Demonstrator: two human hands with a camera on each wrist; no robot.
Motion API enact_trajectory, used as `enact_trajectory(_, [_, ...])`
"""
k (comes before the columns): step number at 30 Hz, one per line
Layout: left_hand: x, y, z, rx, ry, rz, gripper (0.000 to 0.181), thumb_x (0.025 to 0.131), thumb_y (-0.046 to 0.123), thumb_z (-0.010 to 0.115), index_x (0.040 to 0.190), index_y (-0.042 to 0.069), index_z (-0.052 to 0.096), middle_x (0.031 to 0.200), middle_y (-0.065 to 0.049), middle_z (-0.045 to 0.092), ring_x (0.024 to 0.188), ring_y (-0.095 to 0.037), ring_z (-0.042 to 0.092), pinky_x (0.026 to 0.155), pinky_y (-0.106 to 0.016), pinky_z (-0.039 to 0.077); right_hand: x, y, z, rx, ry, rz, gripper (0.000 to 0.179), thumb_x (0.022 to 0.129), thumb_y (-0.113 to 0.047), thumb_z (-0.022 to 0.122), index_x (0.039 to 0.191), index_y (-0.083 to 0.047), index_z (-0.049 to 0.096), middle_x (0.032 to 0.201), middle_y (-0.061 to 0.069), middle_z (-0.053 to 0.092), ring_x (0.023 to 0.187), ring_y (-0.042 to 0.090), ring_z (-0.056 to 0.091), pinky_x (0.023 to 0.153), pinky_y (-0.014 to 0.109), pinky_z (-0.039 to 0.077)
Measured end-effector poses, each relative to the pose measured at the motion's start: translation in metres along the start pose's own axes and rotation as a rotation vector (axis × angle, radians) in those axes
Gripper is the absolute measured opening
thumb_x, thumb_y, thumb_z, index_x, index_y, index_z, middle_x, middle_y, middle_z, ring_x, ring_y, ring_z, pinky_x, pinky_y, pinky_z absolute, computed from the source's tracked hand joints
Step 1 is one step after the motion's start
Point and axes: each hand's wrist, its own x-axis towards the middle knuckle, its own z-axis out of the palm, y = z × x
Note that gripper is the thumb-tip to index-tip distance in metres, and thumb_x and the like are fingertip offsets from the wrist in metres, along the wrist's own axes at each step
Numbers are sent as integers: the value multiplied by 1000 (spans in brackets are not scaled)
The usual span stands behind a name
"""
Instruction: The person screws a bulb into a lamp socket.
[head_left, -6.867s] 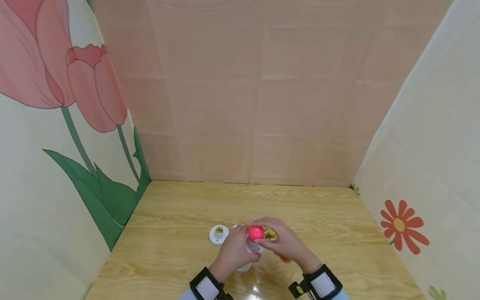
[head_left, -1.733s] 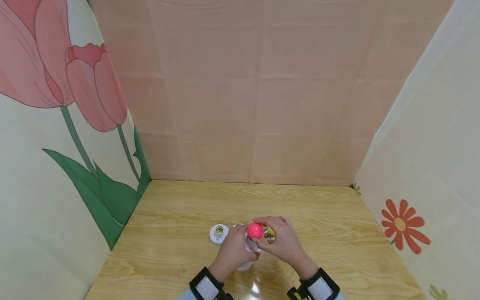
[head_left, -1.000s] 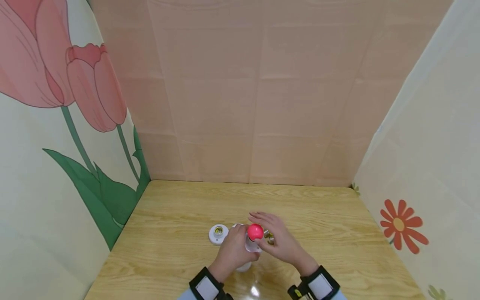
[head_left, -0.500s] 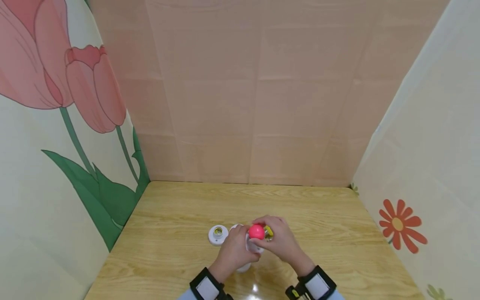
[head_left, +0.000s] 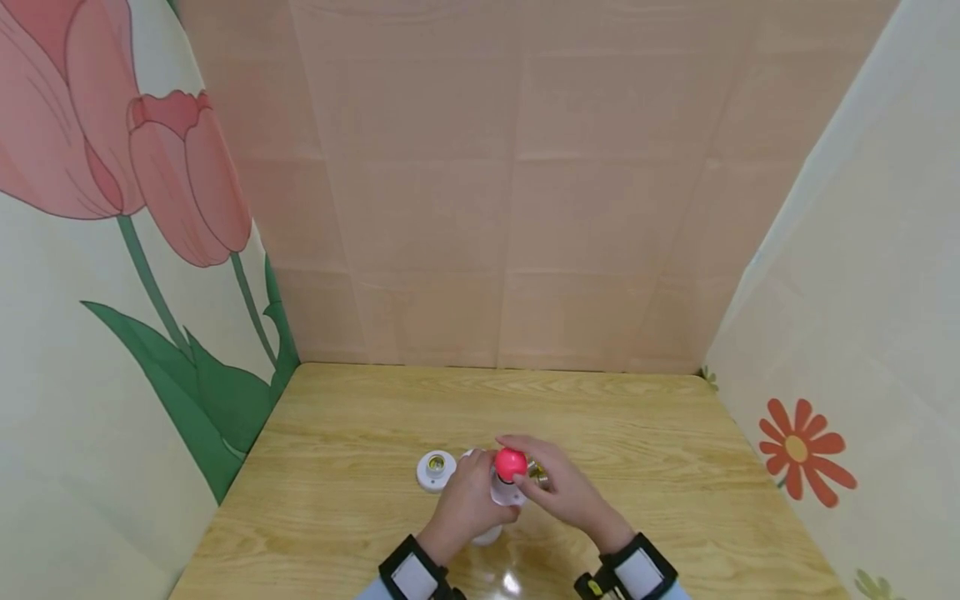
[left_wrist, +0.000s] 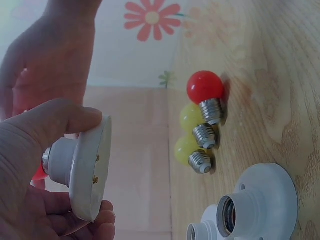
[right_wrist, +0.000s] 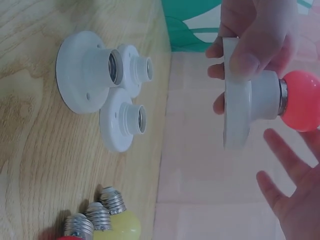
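Note:
My left hand (head_left: 468, 496) grips a white lamp holder (left_wrist: 90, 170) by its round base, thumb on one side and fingers on the other. A red bulb (right_wrist: 302, 100) sits in its socket, with a thin metal band of its screw base showing. My right hand (head_left: 566, 492) is around the bulb, thumb at its near side and the other fingers stretched out past it. In the right wrist view, two of its fingers (right_wrist: 285, 160) point away, clear of the bulb. Whether the thumb presses on the bulb is hard to tell.
Three more white lamp holders stand on the wooden table, one at the left (head_left: 437, 471) and one nearest (right_wrist: 82, 72). Beyond my right hand lie a red bulb (left_wrist: 205, 87) and two yellow bulbs (left_wrist: 187, 150). A pinkish backdrop (head_left: 495, 208) closes off the far side.
My right hand has repeatedly closed around the red bulb and loosened. Half a second ago its fingers pinched the bulb; now they are straighter. The left hand keeps its hold on the lamp holder.

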Motion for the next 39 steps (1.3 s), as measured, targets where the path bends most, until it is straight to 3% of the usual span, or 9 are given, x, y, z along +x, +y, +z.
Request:
enact_trajectory(4, [-1,0,0,0,-12,-3,70,59,36,87,116,7,61,99,-1,61,91,-16,55,79,-30,49,-1,0,0,4,-29,-36,48,94,-16,61,140,-20,50,137,2,57,126,23,53,100,49,45])
enact_trajectory(10, [-1,1,-1,-1,-12,4,69,58,36,87,115,7,61,99,-1,62,91,-16,56,79,-30,50,0,2,2,8,-13,-31,43,94,-18,63,136,-19,54,129,5,62,118,19,57,94,42,49])
enact_trajectory(15, [-1,1,0,7,4,13,68,57,36,87,112,8,61,96,0,61,89,-16,55,76,-29,49,2,1,3,-37,46,-24,39,89,-26,70,126,-21,60,117,-6,65,108,12,61,89,39,50])
enact_trajectory(23, [-1,1,2,-4,7,11,68,56,36,87,113,9,61,97,1,63,91,-15,55,77,-29,50,3,-1,2,-83,89,70,37,83,-36,75,115,-24,63,110,-18,63,102,6,61,85,32,52])
enact_trajectory(28, [0,1,1,-13,15,15,67,56,35,88,113,9,62,96,1,62,90,-15,56,76,-29,49,1,-1,0,-108,74,56,42,86,-33,73,124,-23,59,118,-12,64,108,12,60,88,39,51])
enact_trajectory(34, [1,2,-2,-28,0,5,68,59,34,88,116,9,62,101,0,63,93,-17,57,81,-32,50,0,1,-5,-78,20,-73,51,90,-16,67,139,-16,52,136,3,58,123,23,55,98,49,45])
enact_trajectory(39, [0,3,-4,-17,3,15,66,59,34,88,114,7,62,99,-1,63,91,-17,57,80,-31,50,-2,1,-4,-90,6,-66,51,90,-18,67,139,-19,52,137,-1,57,123,21,54,98,50,44])
